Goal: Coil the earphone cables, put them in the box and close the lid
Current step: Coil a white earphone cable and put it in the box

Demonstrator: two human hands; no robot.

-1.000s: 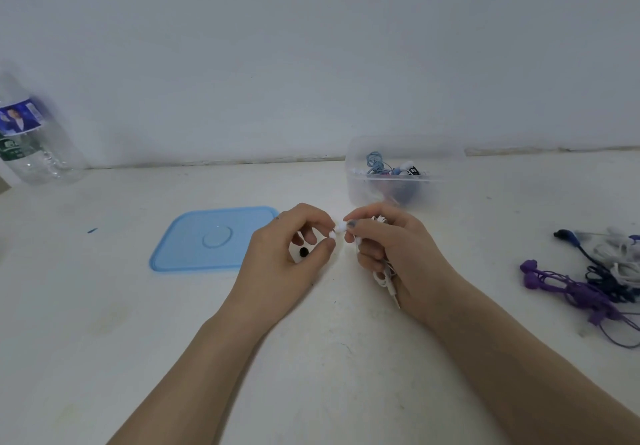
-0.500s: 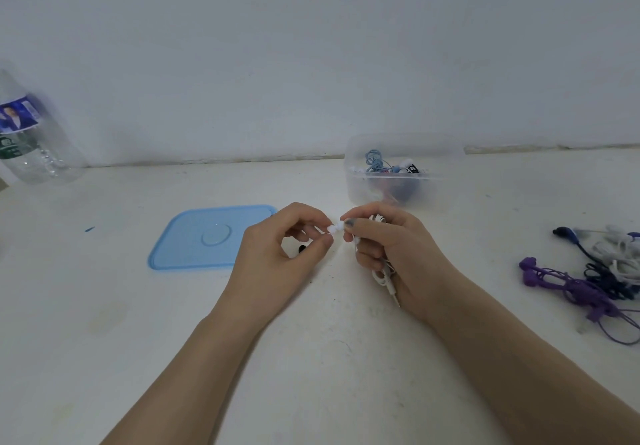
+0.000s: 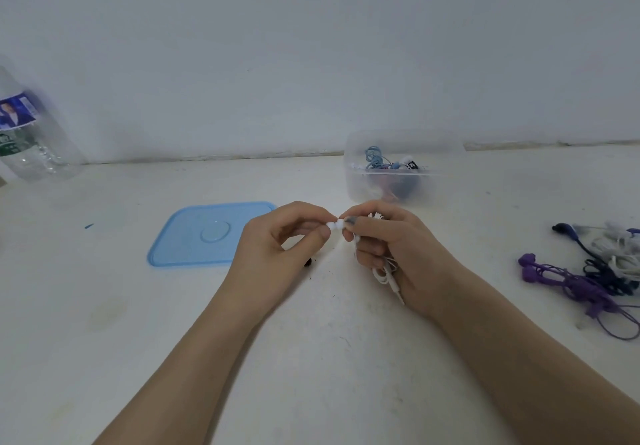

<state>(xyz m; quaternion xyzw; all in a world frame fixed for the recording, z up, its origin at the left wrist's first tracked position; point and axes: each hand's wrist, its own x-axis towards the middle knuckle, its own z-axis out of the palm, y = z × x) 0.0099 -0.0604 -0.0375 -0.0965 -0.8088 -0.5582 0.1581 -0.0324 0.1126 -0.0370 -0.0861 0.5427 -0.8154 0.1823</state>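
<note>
My right hand (image 3: 394, 250) grips a bundle of white earphone cable (image 3: 386, 273), with loops and the plug sticking out below the palm. Between thumb and forefinger, my left hand (image 3: 277, 247) pinches the white earbud (image 3: 335, 225) at the cable's end, right against my right fingertips. A clear plastic box (image 3: 398, 167) stands open behind my hands with coiled earphones inside. Its blue lid (image 3: 204, 233) lies flat on the table to the left of my hands.
A tangle of purple, dark blue and white earphones (image 3: 595, 271) lies at the right edge of the white table. A clear plastic bottle (image 3: 31, 133) stands at the far left by the wall. A small black piece (image 3: 308, 263) lies under my left hand.
Both hands stay together at the earbud. My left hand has shifted slightly over the small black piece on the table.
</note>
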